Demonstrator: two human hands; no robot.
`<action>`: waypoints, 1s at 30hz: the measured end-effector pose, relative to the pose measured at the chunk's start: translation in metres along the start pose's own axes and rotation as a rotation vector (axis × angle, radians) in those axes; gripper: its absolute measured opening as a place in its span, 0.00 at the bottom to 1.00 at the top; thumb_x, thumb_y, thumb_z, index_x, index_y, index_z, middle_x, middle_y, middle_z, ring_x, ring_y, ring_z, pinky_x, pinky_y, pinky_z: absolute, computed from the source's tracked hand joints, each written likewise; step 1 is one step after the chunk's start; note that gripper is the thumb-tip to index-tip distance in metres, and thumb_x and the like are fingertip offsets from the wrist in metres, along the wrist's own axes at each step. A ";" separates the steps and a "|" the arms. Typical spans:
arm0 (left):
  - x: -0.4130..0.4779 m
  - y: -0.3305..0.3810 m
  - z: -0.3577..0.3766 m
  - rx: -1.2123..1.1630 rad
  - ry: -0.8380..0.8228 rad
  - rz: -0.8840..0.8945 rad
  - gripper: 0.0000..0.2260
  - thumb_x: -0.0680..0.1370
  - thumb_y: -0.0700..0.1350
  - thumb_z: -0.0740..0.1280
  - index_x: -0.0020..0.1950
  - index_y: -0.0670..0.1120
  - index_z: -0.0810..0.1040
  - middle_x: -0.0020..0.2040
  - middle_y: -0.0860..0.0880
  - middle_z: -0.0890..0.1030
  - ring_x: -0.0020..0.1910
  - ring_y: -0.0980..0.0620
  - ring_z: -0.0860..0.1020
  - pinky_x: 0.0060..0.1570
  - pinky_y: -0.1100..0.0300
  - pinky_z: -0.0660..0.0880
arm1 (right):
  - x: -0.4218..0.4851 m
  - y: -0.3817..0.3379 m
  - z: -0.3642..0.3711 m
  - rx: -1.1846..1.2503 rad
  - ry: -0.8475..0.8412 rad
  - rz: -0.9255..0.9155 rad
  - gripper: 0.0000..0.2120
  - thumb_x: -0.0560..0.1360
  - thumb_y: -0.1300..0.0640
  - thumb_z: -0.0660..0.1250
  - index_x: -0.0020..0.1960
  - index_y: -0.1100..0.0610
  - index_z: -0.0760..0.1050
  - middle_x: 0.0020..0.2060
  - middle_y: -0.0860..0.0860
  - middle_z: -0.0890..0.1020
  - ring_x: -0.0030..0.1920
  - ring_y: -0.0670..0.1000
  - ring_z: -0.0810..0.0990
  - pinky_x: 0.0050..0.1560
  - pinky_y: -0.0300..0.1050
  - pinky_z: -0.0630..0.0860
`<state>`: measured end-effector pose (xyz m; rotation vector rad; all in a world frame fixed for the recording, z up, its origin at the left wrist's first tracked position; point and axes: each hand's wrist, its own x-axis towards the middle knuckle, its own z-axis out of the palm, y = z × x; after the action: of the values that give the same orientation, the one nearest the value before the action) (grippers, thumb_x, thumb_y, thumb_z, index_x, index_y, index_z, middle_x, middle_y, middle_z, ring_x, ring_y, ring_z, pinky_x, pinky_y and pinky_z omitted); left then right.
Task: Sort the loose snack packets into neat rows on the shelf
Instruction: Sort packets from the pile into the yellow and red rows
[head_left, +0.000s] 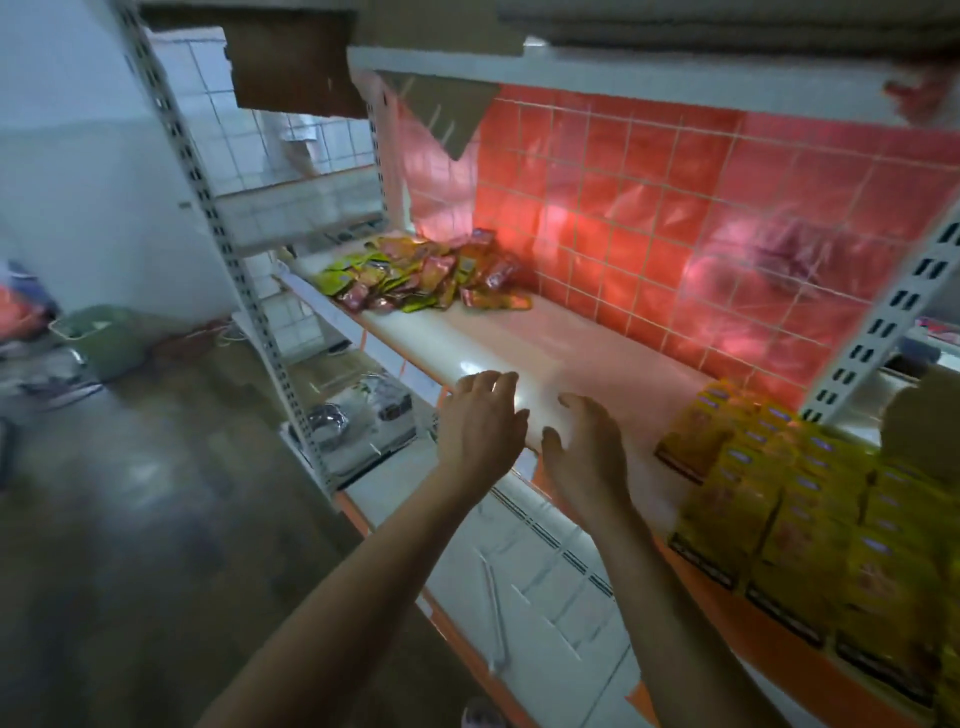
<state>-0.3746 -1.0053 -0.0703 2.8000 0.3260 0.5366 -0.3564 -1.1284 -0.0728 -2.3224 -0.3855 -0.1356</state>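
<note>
While the loose snack packets (426, 275) lie heaped at the far left end of the shelf (545, 353), well apart from the hands, nothing is held: left hand (480, 421) and right hand (584, 452) hover side by side over its middle, fingers loosely spread. Rows of yellow packets (779, 493) stand at right. A hasty scoop could push slippery packets off the open front edge; a swinging right forearm could topple the rows.
</note>
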 end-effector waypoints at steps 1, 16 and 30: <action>0.011 -0.013 0.001 0.004 0.001 -0.017 0.22 0.77 0.51 0.65 0.69 0.46 0.70 0.67 0.46 0.74 0.66 0.42 0.70 0.60 0.49 0.70 | 0.013 -0.006 0.011 0.011 -0.005 -0.005 0.22 0.77 0.59 0.65 0.69 0.58 0.68 0.68 0.54 0.71 0.69 0.54 0.67 0.68 0.44 0.62; 0.200 -0.130 0.026 -0.099 -0.043 -0.071 0.20 0.77 0.50 0.66 0.65 0.42 0.71 0.59 0.41 0.76 0.59 0.41 0.72 0.56 0.51 0.67 | 0.198 -0.034 0.109 0.080 -0.068 0.237 0.23 0.75 0.59 0.66 0.69 0.61 0.67 0.64 0.59 0.74 0.64 0.59 0.72 0.62 0.46 0.67; 0.367 -0.193 0.073 -0.183 -0.151 0.274 0.30 0.72 0.63 0.52 0.58 0.43 0.77 0.43 0.44 0.83 0.44 0.41 0.80 0.46 0.50 0.74 | 0.329 -0.070 0.179 0.327 0.254 0.504 0.23 0.73 0.46 0.68 0.64 0.54 0.71 0.56 0.54 0.81 0.57 0.57 0.80 0.45 0.41 0.69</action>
<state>-0.0463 -0.7422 -0.0741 2.6989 -0.1332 0.3861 -0.0698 -0.8771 -0.0812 -1.9773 0.2882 -0.1074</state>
